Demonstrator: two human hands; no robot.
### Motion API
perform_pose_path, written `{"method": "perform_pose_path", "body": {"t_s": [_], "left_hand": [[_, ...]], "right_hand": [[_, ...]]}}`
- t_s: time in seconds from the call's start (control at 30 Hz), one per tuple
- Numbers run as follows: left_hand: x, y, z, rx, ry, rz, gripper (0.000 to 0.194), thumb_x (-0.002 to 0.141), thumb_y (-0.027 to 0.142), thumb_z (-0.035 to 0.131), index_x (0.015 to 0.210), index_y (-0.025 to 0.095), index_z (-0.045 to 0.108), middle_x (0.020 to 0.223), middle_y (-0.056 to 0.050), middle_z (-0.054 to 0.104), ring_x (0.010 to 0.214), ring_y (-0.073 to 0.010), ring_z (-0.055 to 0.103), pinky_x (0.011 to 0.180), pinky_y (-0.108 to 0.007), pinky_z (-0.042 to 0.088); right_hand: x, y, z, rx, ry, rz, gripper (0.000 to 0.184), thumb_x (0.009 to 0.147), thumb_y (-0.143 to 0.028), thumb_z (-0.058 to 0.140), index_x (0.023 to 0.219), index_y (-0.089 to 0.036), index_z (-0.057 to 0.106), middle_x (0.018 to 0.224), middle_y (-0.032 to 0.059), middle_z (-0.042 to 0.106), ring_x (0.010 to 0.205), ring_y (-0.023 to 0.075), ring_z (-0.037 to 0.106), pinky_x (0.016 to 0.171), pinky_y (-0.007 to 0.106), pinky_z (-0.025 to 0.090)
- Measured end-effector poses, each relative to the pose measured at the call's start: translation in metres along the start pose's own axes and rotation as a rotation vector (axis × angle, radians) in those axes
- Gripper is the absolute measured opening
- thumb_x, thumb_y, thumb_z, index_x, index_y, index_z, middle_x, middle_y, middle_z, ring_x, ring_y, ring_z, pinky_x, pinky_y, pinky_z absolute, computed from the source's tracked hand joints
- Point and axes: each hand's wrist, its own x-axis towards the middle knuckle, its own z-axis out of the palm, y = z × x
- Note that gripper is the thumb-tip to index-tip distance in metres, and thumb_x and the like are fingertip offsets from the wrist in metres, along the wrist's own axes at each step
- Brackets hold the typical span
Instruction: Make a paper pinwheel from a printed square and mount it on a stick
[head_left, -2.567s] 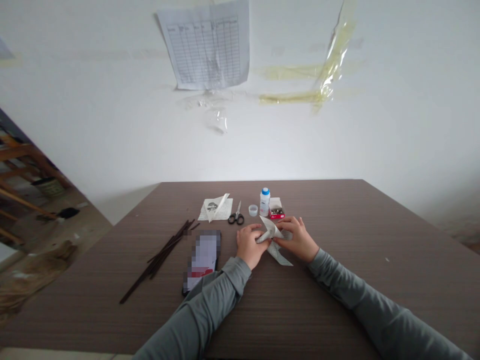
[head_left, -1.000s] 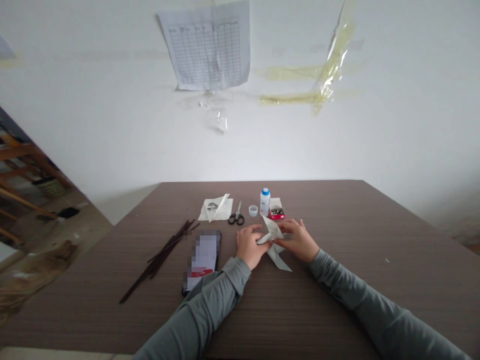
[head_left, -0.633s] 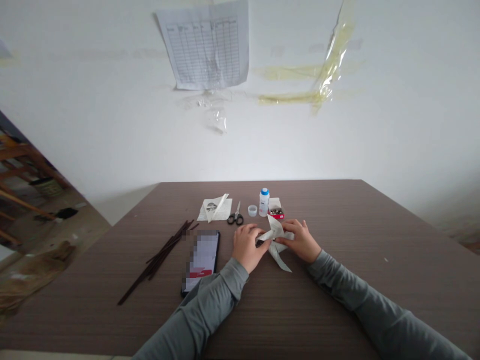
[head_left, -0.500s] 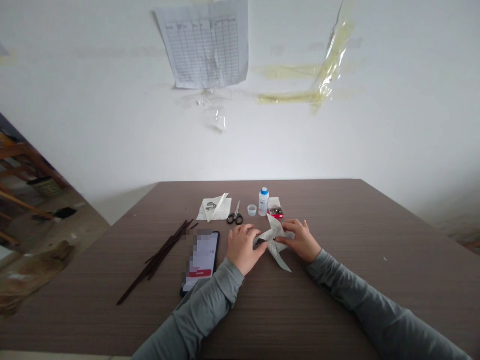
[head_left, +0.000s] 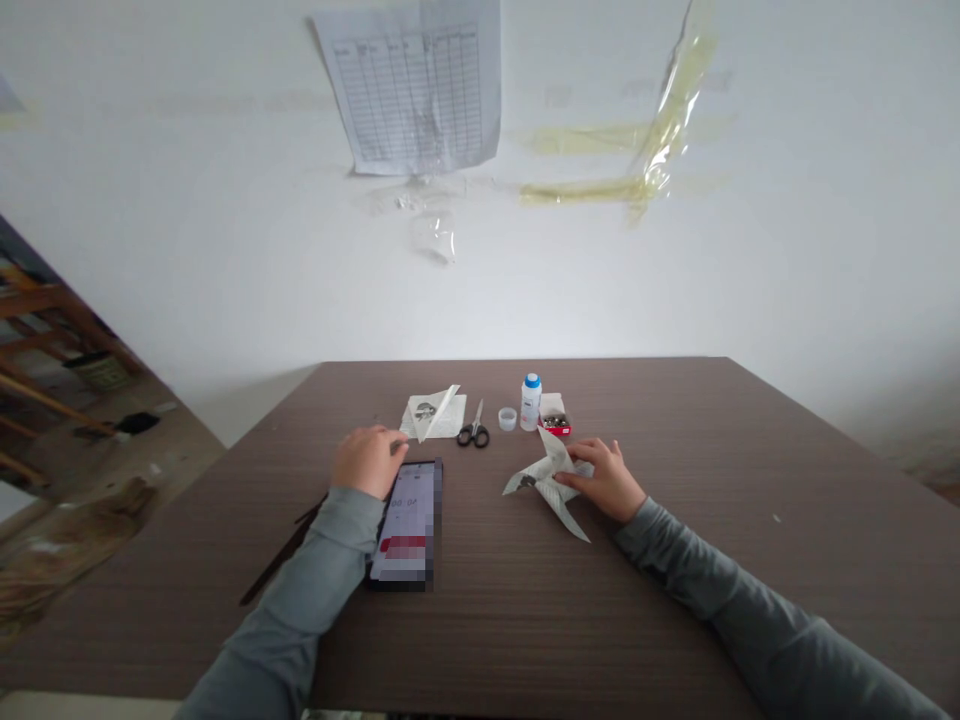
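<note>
Folded paper [head_left: 556, 462]: lay on the desk [head_left: 480, 620], blades spread, before the red box [head_left: 556, 430].
Right hand [head_left: 604, 482]: fingers narrow, pinching the paper near its middle, probably so the folds did not spring open.
Left hand [head_left: 367, 460]: over the dark strips [head_left: 274, 572], beside the phone [head_left: 409, 512]; fingers curled, whether holding anything I could not tell.
Scissors [head_left: 475, 426], bottle [head_left: 530, 405]: sat farther back, seemingly to leave working room.

Printed-paper pinwheel [head_left: 552, 474], blades curled, in right hand [head_left: 606, 480].
</note>
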Motion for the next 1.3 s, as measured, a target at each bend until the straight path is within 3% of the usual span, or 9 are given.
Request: {"method": "perform_pose_path", "body": {"t_s": [0.13,0.27,0.4,0.53,0.77,0.93,1.03,1.13,1.3], "left_hand": [[0.007,-0.033,0.003,0.134,-0.059,-0.143,0.036,0.123,0.029,0.073,0.137,0.035,0.106,0.149,-0.011,0.099,0.143,-0.0409,0.089,0.116,-0.046,0.069],[0.007,-0.053,0.018,0.146,-0.081,-0.180,0.031,0.119,0.040,0.078,0.135,0.038,0.105,0.152,-0.012,0.098,0.144,-0.0428,0.086,0.118,-0.049,0.067],[0.006,-0.061,0.027,0.135,-0.080,-0.206,0.021,0.113,0.041,0.085,0.114,0.038,0.105,0.144,-0.012,0.099,0.141,-0.0435,0.084,0.121,-0.054,0.064],[0.007,-0.062,0.029,0.099,-0.075,-0.246,0.015,0.108,0.038,0.090,0.099,0.038,0.102,0.136,-0.011,0.100,0.141,-0.0436,0.083,0.124,-0.058,0.063],[0.005,-0.050,0.021,0.138,-0.108,-0.244,0.021,0.113,0.032,0.085,0.110,0.036,0.105,0.146,-0.014,0.099,0.148,-0.0432,0.085,0.130,-0.056,0.065],[0.002,-0.038,0.011,0.174,-0.136,-0.253,0.028,0.117,0.034,0.079,0.113,0.033,0.107,0.143,-0.016,0.100,0.142,-0.0407,0.087,0.122,-0.050,0.066],[0.002,-0.036,0.007,0.159,-0.141,-0.259,0.027,0.115,0.037,0.080,0.106,0.034,0.106,0.137,-0.014,0.101,0.140,-0.0406,0.087,0.116,-0.047,0.067],[0.002,-0.035,0.004,0.156,-0.163,-0.253,0.030,0.118,0.039,0.078,0.110,0.034,0.106,0.140,-0.014,0.101,0.142,-0.0406,0.087,0.116,-0.047,0.068],[0.003,-0.033,0.004,0.128,-0.148,-0.241,0.034,0.120,0.035,0.074,0.113,0.034,0.107,0.144,-0.015,0.100,0.143,-0.0404,0.087,0.114,-0.046,0.068]], "right_hand": [[-0.002,-0.006,-0.001,0.008,0.003,0.009,0.025,0.095,-0.040,0.098,0.118,-0.033,0.098,0.139,0.0116,0.095,0.145,0.0460,0.087,0.152,0.096,0.025],[-0.002,-0.010,-0.003,0.023,0.001,0.020,0.023,0.094,-0.039,0.098,0.117,-0.033,0.098,0.138,0.0119,0.096,0.146,0.0461,0.086,0.153,0.095,0.024],[-0.002,-0.014,-0.004,0.021,0.007,0.040,0.022,0.093,-0.037,0.100,0.114,-0.031,0.098,0.138,0.0128,0.095,0.144,0.0470,0.088,0.153,0.095,0.026],[-0.002,-0.015,-0.005,0.013,0.019,0.051,0.022,0.092,-0.034,0.102,0.114,-0.032,0.099,0.139,0.0127,0.096,0.145,0.0467,0.088,0.154,0.093,0.028],[-0.002,-0.010,-0.003,0.031,0.007,0.026,0.022,0.093,-0.039,0.100,0.114,-0.032,0.098,0.139,0.0133,0.096,0.146,0.0464,0.086,0.152,0.096,0.026],[-0.002,-0.008,-0.001,0.027,0.042,0.009,0.022,0.090,-0.042,0.101,0.109,-0.033,0.097,0.133,0.0118,0.097,0.137,0.0440,0.089,0.150,0.095,0.033],[-0.002,-0.008,0.000,0.043,0.037,0.015,0.023,0.089,-0.043,0.102,0.110,-0.033,0.098,0.134,0.0134,0.097,0.137,0.0447,0.088,0.151,0.094,0.031],[-0.002,-0.007,0.000,0.051,0.025,0.021,0.024,0.090,-0.042,0.101,0.112,-0.032,0.099,0.136,0.0143,0.097,0.140,0.0458,0.088,0.152,0.096,0.028],[-0.001,-0.006,-0.001,0.037,0.032,0.015,0.025,0.090,-0.042,0.103,0.111,-0.032,0.098,0.135,0.0131,0.097,0.138,0.0449,0.089,0.149,0.093,0.038]]}}
